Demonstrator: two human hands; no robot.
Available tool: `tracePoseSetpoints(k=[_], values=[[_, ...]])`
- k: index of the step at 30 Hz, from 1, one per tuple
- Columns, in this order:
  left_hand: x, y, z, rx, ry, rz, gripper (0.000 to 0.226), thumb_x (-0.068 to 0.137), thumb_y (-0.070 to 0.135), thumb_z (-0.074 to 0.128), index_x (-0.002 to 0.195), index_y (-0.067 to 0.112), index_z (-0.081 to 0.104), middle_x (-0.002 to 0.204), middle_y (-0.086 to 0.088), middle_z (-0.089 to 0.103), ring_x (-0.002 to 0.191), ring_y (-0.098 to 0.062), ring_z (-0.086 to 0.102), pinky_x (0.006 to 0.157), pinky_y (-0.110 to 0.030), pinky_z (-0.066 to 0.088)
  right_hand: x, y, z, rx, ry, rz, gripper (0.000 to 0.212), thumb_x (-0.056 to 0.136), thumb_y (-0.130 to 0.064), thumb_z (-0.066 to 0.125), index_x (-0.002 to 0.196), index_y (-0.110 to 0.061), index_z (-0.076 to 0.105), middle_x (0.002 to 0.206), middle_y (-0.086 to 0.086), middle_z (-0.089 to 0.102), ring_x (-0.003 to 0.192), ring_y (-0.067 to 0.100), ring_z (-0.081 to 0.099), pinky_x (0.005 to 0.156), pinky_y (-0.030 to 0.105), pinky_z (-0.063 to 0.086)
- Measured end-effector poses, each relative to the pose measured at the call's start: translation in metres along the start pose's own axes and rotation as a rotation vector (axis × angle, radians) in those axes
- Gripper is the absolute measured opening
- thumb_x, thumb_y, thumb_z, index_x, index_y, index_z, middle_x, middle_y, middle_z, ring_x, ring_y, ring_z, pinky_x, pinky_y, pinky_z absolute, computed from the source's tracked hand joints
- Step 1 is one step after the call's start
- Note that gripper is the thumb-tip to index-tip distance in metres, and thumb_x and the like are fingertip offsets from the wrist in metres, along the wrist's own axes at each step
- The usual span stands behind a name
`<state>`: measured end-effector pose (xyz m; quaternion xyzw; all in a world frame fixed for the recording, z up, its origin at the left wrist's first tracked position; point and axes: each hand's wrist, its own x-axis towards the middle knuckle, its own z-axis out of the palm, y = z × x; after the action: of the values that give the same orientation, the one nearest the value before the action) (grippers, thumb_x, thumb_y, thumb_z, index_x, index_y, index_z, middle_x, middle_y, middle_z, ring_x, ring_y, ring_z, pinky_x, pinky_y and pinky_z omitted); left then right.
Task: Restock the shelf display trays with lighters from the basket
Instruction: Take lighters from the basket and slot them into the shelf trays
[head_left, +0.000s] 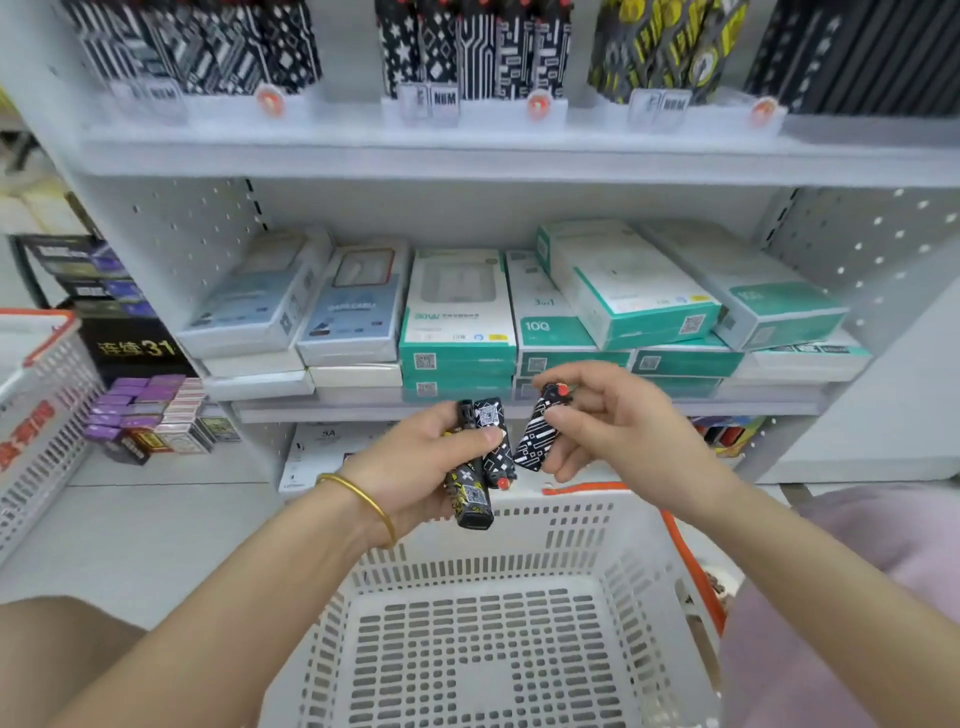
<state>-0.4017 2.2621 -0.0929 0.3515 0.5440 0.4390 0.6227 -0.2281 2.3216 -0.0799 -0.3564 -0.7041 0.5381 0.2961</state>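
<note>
While left hand (415, 462) grips two QR-marked lighters (474, 499) | right hand (613, 421) pinches patterned lighter (532, 436) | tray tags (444, 98): NUM

Two hands (415, 467), two baskets (582, 525), at least three hand-held lighters (535, 436)

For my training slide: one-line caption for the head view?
Left hand grips lighters, right hand pinches a patterned lighter, above the white basket below the shelf trays.

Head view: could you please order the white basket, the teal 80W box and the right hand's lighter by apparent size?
1. White basket, largest, though nearest the camera.
2. Teal 80W box, farther back on the shelf.
3. Lighter pinched in the right hand, smallest.
</note>
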Motion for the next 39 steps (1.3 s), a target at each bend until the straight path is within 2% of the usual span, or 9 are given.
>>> tracePoseSetpoints(k=[8, 14, 17, 25, 29, 32, 34, 37, 39], values=[[-0.037, 0.1, -0.024, -0.035, 0.053, 0.281, 0.01, 0.091, 0.001, 0.05, 0.1, 0.004, 0.055, 0.077, -0.011, 0.063, 0.054, -0.012, 0.062, 0.042, -0.019, 0.046, 0.044, -0.136, 0.0, -0.291, 0.066, -0.428, 0.02, 0.086, -0.01, 0.062, 0.088, -0.028, 0.054, 0.071, 0.004, 0.065, 0.062, 0.014, 0.065, 0.051, 0.028, 0.053], [-0.04, 0.119, -0.046, -0.01, 0.009, 0.249, 0.011, 0.091, 0.002, 0.051, 0.098, 0.008, 0.056, 0.072, -0.005, 0.063, 0.056, -0.012, 0.063, 0.043, -0.019, 0.047, 0.101, -0.21, 0.035, -0.46, 0.146, -0.701, 0.014, 0.081, -0.007, 0.064, 0.09, -0.017, 0.061, 0.079, 0.004, 0.061, 0.073, 0.024, 0.061, 0.061, 0.033, 0.055], [-0.036, 0.119, -0.052, -0.051, -0.01, 0.247, 0.017, 0.091, -0.001, 0.049, 0.107, 0.004, 0.055, 0.073, -0.007, 0.063, 0.049, -0.01, 0.061, 0.041, -0.017, 0.045, 0.136, -0.225, 0.05, -0.692, 0.188, -0.725, 0.014, 0.081, -0.012, 0.064, 0.096, -0.012, 0.064, 0.076, -0.007, 0.055, 0.076, 0.013, 0.053, 0.074, 0.028, 0.048], [-0.025, 0.123, -0.062, -0.029, -0.091, 0.212, 0.017, 0.09, -0.001, 0.049, 0.106, 0.001, 0.054, 0.074, -0.012, 0.063, 0.041, -0.012, 0.057, 0.038, -0.016, 0.043, 0.184, -0.234, 0.065, -1.059, 0.172, -0.685, 0.021, 0.085, -0.014, 0.062, 0.104, -0.007, 0.064, 0.093, 0.007, 0.062, 0.09, 0.023, 0.057, 0.077, 0.029, 0.043], [-0.019, 0.122, -0.068, -0.006, -0.091, 0.206, 0.025, 0.083, 0.002, 0.054, 0.107, 0.003, 0.056, 0.074, -0.011, 0.065, 0.044, -0.012, 0.058, 0.038, -0.017, 0.042, 0.188, -0.243, 0.062, -1.067, 0.103, -0.631, 0.025, 0.088, -0.013, 0.058, 0.11, -0.005, 0.065, 0.102, 0.012, 0.068, 0.079, 0.019, 0.055, 0.063, 0.02, 0.043], [-0.015, 0.122, -0.071, -0.001, -0.084, 0.211, 0.037, 0.072, 0.009, 0.058, 0.109, 0.003, 0.057, 0.073, -0.01, 0.065, 0.045, -0.013, 0.057, 0.038, -0.017, 0.041, 0.191, -0.243, 0.061, -1.054, 0.109, -0.64, 0.025, 0.088, -0.013, 0.059, 0.112, -0.009, 0.063, 0.089, 0.006, 0.06, 0.059, 0.009, 0.045, 0.052, 0.01, 0.036], [-0.015, 0.122, -0.072, 0.01, -0.079, 0.217, 0.038, 0.07, 0.01, 0.059, 0.108, 0.003, 0.057, 0.071, -0.009, 0.065, 0.045, -0.013, 0.057, 0.039, -0.017, 0.041, 0.192, -0.241, 0.059, -1.021, 0.131, -0.657, 0.022, 0.085, -0.012, 0.062, 0.108, -0.011, 0.061, 0.082, 0.002, 0.051, 0.059, 0.002, 0.042, 0.055, 0.012, 0.038], [-0.017, 0.124, -0.072, 0.006, -0.084, 0.221, 0.035, 0.071, 0.009, 0.058, 0.106, 0.004, 0.057, 0.07, -0.009, 0.065, 0.044, -0.013, 0.057, 0.039, -0.017, 0.042, 0.192, -0.241, 0.056, -1.039, 0.16, -0.685, 0.015, 0.08, -0.013, 0.068, 0.094, -0.015, 0.063, 0.086, -0.001, 0.056, 0.079, 0.013, 0.055, 0.073, 0.025, 0.046], [-0.016, 0.124, -0.072, -0.002, -0.086, 0.227, 0.032, 0.072, 0.009, 0.057, 0.104, 0.005, 0.058, 0.07, -0.009, 0.066, 0.046, -0.014, 0.057, 0.039, -0.017, 0.042, 0.191, -0.243, 0.055, -1.045, 0.125, -0.689, 0.014, 0.079, -0.013, 0.069, 0.093, -0.016, 0.066, 0.089, -0.003, 0.059, 0.083, 0.013, 0.057, 0.074, 0.022, 0.047]])
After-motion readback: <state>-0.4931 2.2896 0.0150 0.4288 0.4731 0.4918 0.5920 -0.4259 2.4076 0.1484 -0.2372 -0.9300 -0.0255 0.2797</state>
